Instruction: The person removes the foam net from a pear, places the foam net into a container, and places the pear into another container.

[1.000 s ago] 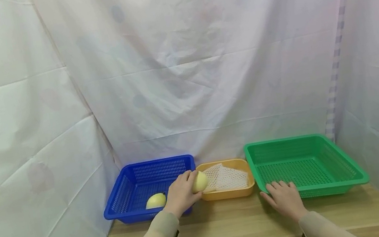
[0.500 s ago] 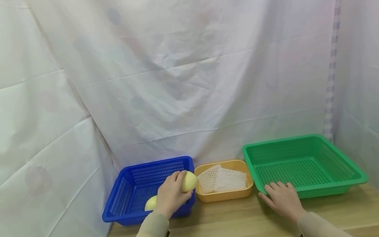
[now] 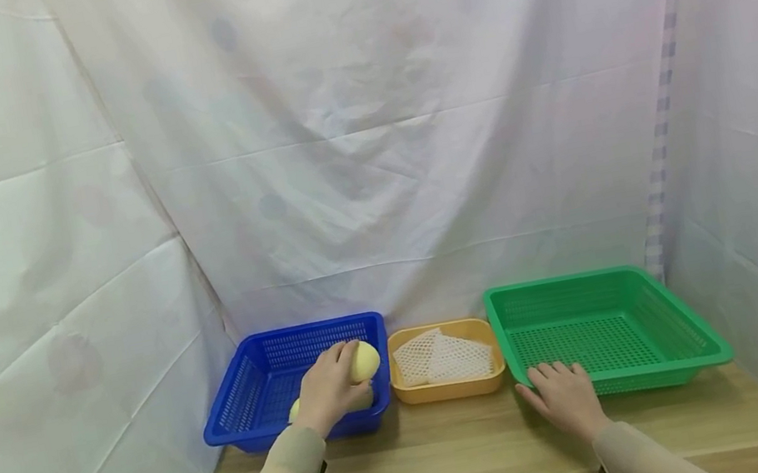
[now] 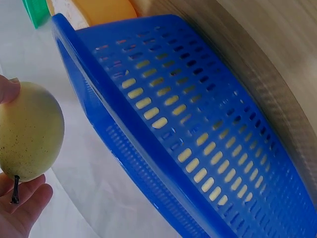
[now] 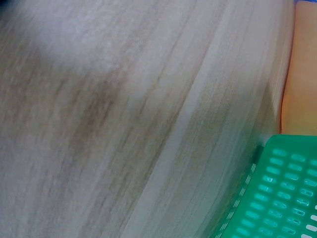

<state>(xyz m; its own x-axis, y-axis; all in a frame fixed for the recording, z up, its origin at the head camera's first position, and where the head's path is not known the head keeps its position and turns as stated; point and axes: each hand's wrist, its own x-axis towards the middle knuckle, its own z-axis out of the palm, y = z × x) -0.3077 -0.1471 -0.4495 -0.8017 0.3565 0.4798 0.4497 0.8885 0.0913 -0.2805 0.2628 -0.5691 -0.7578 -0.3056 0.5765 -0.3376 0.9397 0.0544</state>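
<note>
Thumb and fingers of my left hand [image 3: 327, 387] grip a pale yellow pear [image 3: 365, 361] over the right front part of the blue basket [image 3: 242, 435]. In the left wrist view the held pear [image 4: 32, 131] shows a dark stem, with the thumb on one side and fingertips on the other. A second pear [image 3: 294, 410] lies in the blue basket, mostly hidden behind my left hand; yellow shows through the slots. My right hand [image 3: 568, 399] rests with extended fingers on the front left rim of the green basket [image 3: 676, 367]. That hand is out of frame in the right wrist view.
Between the baskets stands a small orange tray [image 3: 452, 391] with white foam fruit nets [image 3: 457, 358] in it. All stand on a wooden table [image 3: 465, 466], with white curtains [image 3: 370, 187] behind and at both sides.
My left hand has carried the pear leftward, from the gap beside the orange tray to over the blue basket, covering more of the second pear. My right hand stays at the green rim.
</note>
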